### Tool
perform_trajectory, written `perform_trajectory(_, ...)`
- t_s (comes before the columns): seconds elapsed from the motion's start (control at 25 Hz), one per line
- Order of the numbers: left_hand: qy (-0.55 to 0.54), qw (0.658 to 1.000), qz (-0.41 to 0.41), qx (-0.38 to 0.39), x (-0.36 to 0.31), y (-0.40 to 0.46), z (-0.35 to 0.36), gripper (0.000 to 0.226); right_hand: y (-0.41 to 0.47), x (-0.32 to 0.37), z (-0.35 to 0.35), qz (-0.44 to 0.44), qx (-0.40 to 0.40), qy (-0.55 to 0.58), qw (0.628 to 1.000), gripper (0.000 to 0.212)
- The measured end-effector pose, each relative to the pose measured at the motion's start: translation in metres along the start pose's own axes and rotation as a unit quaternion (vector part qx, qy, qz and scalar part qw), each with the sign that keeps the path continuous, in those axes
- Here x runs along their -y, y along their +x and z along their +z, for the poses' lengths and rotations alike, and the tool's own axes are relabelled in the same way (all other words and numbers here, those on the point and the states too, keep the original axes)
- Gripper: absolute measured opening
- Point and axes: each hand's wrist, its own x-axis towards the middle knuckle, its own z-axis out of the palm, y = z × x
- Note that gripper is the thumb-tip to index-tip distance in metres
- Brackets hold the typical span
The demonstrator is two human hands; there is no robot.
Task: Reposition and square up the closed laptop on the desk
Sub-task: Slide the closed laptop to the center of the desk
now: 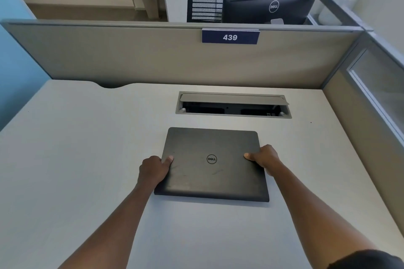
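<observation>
A closed dark grey laptop (211,172) with a round logo on its lid lies flat on the pale desk (87,159), near the middle. Its far edge runs almost parallel to the cable slot behind it. My left hand (154,169) grips the laptop's left edge, thumb on the lid and fingers tucked under the side. My right hand (265,158) grips the right edge the same way, thumb resting on the lid. Both forearms reach in from the bottom of the view.
An open cable slot with a raised flap (233,105) is set into the desk just beyond the laptop. A beige partition (153,57) with a blue "439" tag (230,37) closes the back; another panel with glass (376,98) closes the right side.
</observation>
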Motion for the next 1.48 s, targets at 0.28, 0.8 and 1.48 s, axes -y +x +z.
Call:
perform_trajectory(0.28,-0.012,1.0,0.011,-0.012,-0.016,-0.003,0.01,0.057,0.008,-0.008,-0.016,-0.011,-0.005,-0.005,1.0,0.065)
perform_trajectory(0.8,-0.036,0.999,-0.009,-0.026,-0.019,-0.009,0.015,0.043,0.003,-0.003,-0.016,-0.022,-0.02,-0.078,0.997,0.057)
perform_trajectory(1.48,-0.019,0.996,-0.039,-0.072,-0.039,-0.033,0.018,0.038,-0.011,-0.003,0.0,-0.069,-0.083,-0.156,0.982,0.06)
